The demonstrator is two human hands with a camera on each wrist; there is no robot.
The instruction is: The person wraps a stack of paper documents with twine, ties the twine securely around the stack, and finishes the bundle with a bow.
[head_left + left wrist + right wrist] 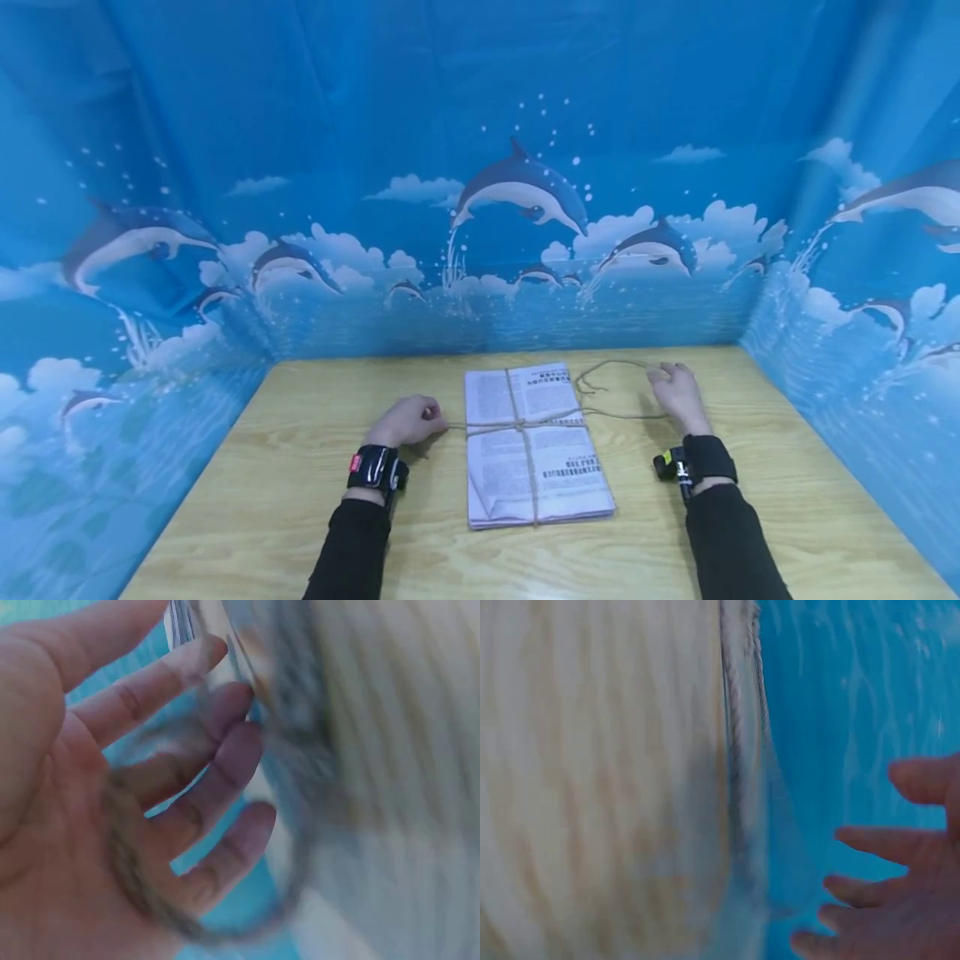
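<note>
A stack of folded newspapers (pixel 491 475) lies on the table, bound by crossing lengths of twine (pixel 528 467) with a knot near the middle. Left of the stack, my left hand (pixel 408 421) pinches a twine end between thumb and index finger. In the left wrist view a blurred loop of twine (pixel 225 934) hangs across the palm, the other fingers loosely bent. To the right, my right hand (pixel 677 396) is beside a loose twine loop (pixel 622 416). Its fingers (pixel 885 844) are spread and straight in the right wrist view, apart from the twine (pixel 735 735).
The wood-grain table (pixel 300 500) extends around the stack on both sides. A blue curtain (pixel 360 100) printed with dolphins and clouds encloses the back and sides. Each wrist wears a strapped camera, such as the right one (pixel 678 467).
</note>
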